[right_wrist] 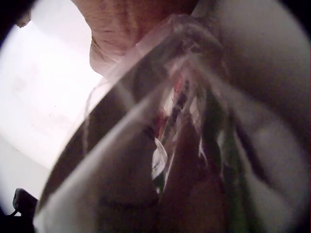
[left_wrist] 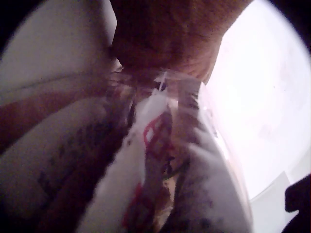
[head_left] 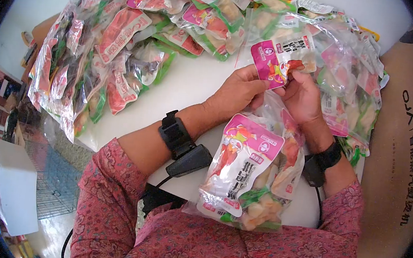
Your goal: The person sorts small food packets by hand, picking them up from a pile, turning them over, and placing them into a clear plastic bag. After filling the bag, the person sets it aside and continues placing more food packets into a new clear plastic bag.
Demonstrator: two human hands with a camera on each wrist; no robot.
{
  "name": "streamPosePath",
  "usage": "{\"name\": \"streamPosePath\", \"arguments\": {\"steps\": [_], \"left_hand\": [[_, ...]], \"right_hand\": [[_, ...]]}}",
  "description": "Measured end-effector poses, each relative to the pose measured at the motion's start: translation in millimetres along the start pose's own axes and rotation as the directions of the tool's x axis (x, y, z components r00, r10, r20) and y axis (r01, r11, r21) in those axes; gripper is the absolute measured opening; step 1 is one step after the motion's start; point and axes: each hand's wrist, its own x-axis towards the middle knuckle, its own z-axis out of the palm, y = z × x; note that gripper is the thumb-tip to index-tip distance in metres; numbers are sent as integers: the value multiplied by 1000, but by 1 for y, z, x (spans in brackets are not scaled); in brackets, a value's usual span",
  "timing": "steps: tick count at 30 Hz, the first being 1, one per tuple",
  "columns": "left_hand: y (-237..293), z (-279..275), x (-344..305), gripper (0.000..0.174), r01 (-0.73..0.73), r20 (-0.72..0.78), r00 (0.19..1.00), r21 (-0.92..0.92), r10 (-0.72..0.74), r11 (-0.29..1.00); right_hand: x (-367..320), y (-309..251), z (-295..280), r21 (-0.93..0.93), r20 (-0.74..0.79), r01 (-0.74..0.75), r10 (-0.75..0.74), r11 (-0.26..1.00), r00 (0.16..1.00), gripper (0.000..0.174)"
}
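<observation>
A small pink and white packet (head_left: 283, 61) is pinched at its lower edge by the left hand (head_left: 237, 93) and the right hand (head_left: 305, 97). Below the hands hangs a clear bag (head_left: 242, 167) of labelled packets, its gathered top at the fingers, its lower end near the person's front. In the left wrist view the left hand (left_wrist: 165, 39) appears above the crinkled bag (left_wrist: 204, 179); the fingertips are hidden. The right wrist view shows the right hand (right_wrist: 126, 29) over the same clear plastic (right_wrist: 107, 160), with its fingers hidden too.
Piled packets in clear bags (head_left: 121, 36) cover the left and back of the white table (head_left: 170, 88). More bagged packets (head_left: 365, 84) lie at the right. A cardboard box (head_left: 392, 162) with printed characters stands at the far right. A wire cage (head_left: 54, 184) and white box (head_left: 12, 185) are at lower left.
</observation>
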Motion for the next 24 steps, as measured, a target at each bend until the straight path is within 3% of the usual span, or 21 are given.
{"name": "streamPosePath", "arguments": {"steps": [6,15,17,24], "left_hand": [[-1,2,0,21,-38,7,999,-53,39,998],[-2,1,0,22,-30,6,1000,-66,30,997],[-1,1,1,22,-30,7,999,-66,31,997],[0,1,0,24,5,-16,1000,-104,-7,995]], "right_hand": [[-2,0,6,-65,7,-4,5,998,1000,30],[-2,1,3,-43,15,-8,8,999,1000,30],[-1,1,-1,14,82,-27,25,1000,996,28],[-3,-1,9,-2,9,-21,21,1000,1000,28]]}}
